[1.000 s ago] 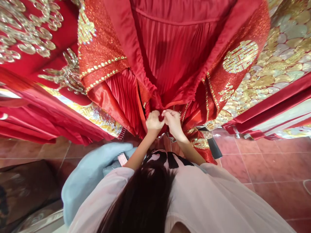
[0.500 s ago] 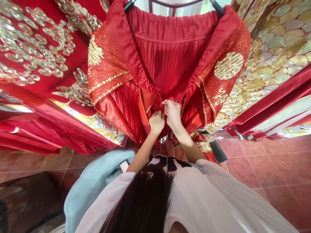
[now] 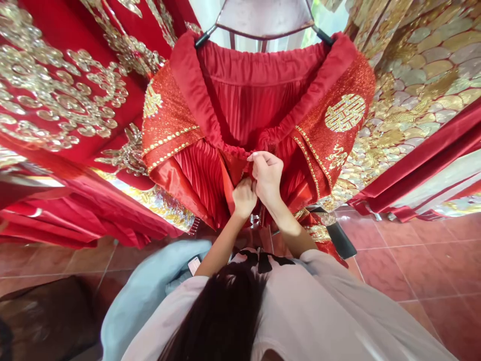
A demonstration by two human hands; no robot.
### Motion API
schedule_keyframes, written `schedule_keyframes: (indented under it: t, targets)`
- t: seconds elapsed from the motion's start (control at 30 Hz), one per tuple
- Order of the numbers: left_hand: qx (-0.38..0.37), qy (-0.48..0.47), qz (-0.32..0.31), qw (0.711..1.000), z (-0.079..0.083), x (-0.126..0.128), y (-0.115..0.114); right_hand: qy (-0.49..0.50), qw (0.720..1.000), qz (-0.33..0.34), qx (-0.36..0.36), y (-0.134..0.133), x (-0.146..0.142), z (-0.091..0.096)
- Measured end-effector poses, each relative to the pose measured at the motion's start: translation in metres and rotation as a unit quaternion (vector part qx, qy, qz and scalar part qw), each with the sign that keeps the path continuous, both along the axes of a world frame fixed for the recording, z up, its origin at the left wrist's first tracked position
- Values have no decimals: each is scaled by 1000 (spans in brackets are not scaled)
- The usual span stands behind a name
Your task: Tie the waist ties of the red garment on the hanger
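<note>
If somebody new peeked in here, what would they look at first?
Probably the bright red garment hanging in the middle, with a big round gold emblem toward the picture's right. The right hand pinches cloth at the garment's front, just above the left hand. Next might come the sparkly, clear bead swirls on red cloth at the picture's left, and the shiny gold scales at its right.

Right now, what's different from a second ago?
The red garment sits lower in the picture, so the hanger shows. The hands were level; now the left hand is below the right hand, which pinches the garment's edge. What the left grips is hidden. Both hands stay at the garment's front.
</note>
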State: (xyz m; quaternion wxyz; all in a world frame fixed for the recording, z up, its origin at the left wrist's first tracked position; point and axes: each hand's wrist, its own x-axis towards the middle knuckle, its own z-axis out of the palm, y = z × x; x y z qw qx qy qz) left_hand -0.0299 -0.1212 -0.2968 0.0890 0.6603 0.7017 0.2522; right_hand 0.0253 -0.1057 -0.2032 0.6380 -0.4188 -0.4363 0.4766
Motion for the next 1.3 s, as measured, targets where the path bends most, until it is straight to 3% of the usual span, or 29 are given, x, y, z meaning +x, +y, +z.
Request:
schedule_keyframes:
  t: [0.1, 0.17, 0.3, 0.43, 0.67, 0.73, 0.8, 0.87, 0.97, 1.03, 1.1, 1.2, 1.3]
  targets:
    - [-13, -2, -11, 1000, -7, 2, 0, -19, 998, -48, 27, -1, 1, -5]
    - [-14, -6, -8, 1000, -16, 0, -1, -103, 991, -64, 50, -2, 2, -16]
    - [-17, -15, -9, 1000, -27, -7, -6, -324, 938, -101, 74, -6, 0, -31]
    - [-3, -41, -16, 999, -22, -11, -14, -433, 888, -132, 79, -7, 2, -31]
    - [20, -90, -23, 996, -10, -18, -27, -540, 836, -45, 90, -27, 24, -37]
    - [54, -147, -17, 987, -8, -20, -29, -556, 827, -15, 81, -39, 28, -44]
    - [128, -258, -13, 958, -6, -23, -29, -553, 829, 14, 81, -50, 28, -53]
    - [187, -377, -44, 906, -1, -26, -29, -534, 840, 35, 87, -57, 25, -60]
    - [168, -526, -137, 822, 9, -29, -30, -501, 860, 47, 91, -60, 21, -64]
    - [135, -601, -167, 770, 17, -31, -30, -473, 875, 52, 92, -58, 25, -60]
    - [126, -613, -162, 763, 24, -31, -32, -428, 893, 103, 89, -53, 34, -51]
    - [145, -570, -137, 797, 29, -30, -33, -322, 923, 201, 71, -37, 52, -32]
    - [169, -559, -109, 805, 28, -31, -33, -244, 961, 105, 76, -12, 60, -17]
